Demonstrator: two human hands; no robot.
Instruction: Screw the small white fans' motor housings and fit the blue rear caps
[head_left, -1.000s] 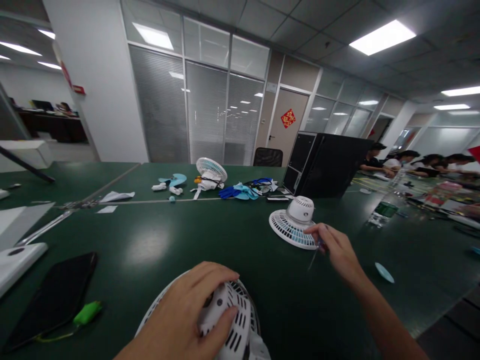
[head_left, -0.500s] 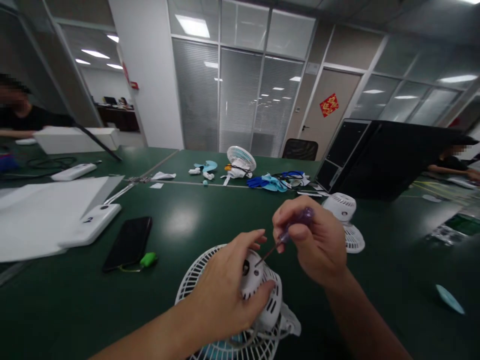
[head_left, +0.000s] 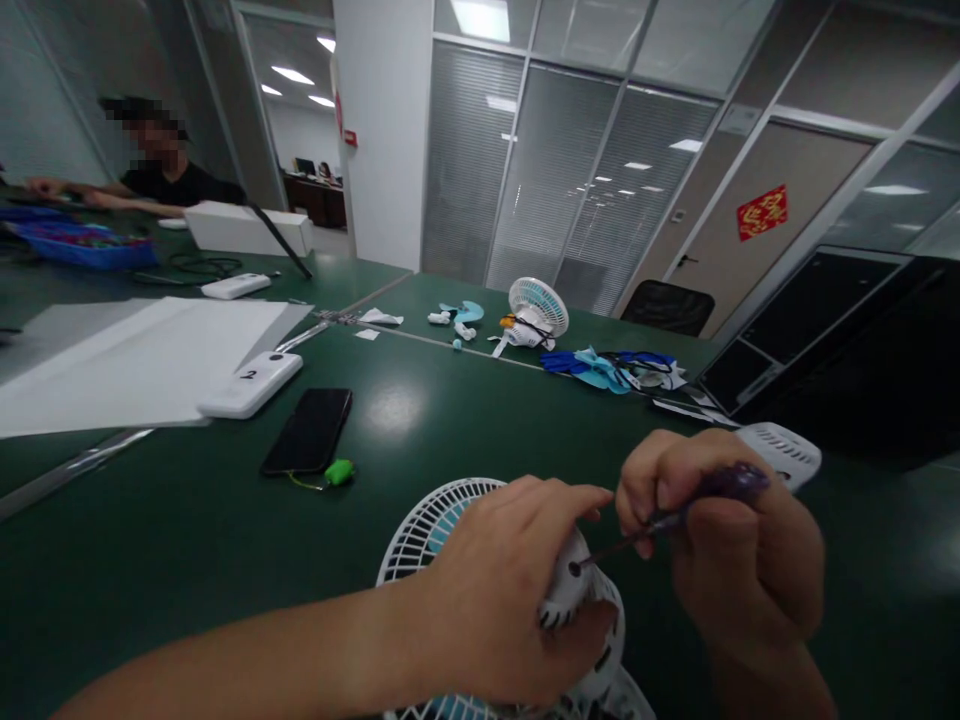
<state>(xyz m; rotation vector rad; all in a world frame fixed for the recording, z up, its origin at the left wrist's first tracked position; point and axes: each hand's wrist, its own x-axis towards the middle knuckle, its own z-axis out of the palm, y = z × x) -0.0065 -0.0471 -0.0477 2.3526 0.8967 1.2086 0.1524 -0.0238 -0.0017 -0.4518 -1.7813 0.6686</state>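
Observation:
A white fan (head_left: 409,540) with pale blue blades lies grille down on the green table in the lower middle. My left hand (head_left: 517,590) is wrapped over its motor housing (head_left: 568,590), fingers and thumb on either side. In my right hand (head_left: 735,540) is a screwdriver with a purple handle (head_left: 739,483). Its thin shaft slants down to the left, and the tip is at or very near a dark round hole in the housing. Part of the housing is hidden under my left hand.
A black phone (head_left: 311,430) with a green tag, a white power bank (head_left: 253,385) and paper sheets (head_left: 150,360) lie left. Behind are another fan (head_left: 538,310), blue gloves (head_left: 600,368) and a black case (head_left: 825,330). A person (head_left: 169,170) sits far left.
The view has turned right to left, so the table objects appear shifted right. Both hands still hold the fan and screwdriver; the screwdriver now lies at a flatter slant.

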